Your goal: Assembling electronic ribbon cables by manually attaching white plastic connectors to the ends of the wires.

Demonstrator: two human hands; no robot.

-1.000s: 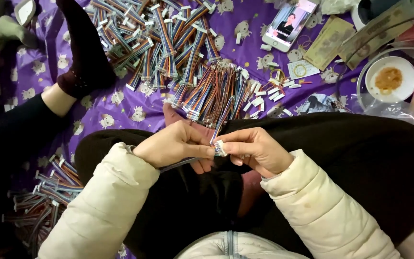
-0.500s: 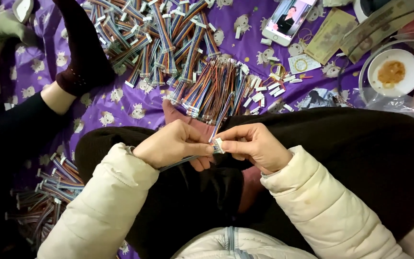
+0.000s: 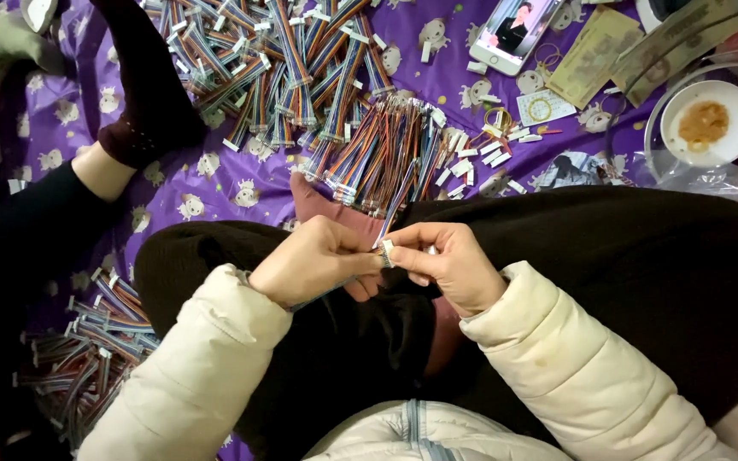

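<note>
Cream puffy jacket sleeves [image 3: 574, 358], black trousers [image 3: 642, 273], maroon sock [image 3: 322, 205]

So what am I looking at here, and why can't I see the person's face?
The camera sits on the person's head and looks down, so you see only their own arms and lap. There is no machine, just two bare hands in cream puffy sleeves. The left hand and right hand meet in the middle and pinch a small white plug on a thin wire between the fingertips. The person sits on a purple cloth with little animal pictures. On it lie heaps of rainbow wires with white ends, with another pile at the lower left. At the top are a phone, a white bowl with something orange in it, and some loose white plugs. The foot in a dark sock at the upper left belongs to someone else sitting nearby.
</note>
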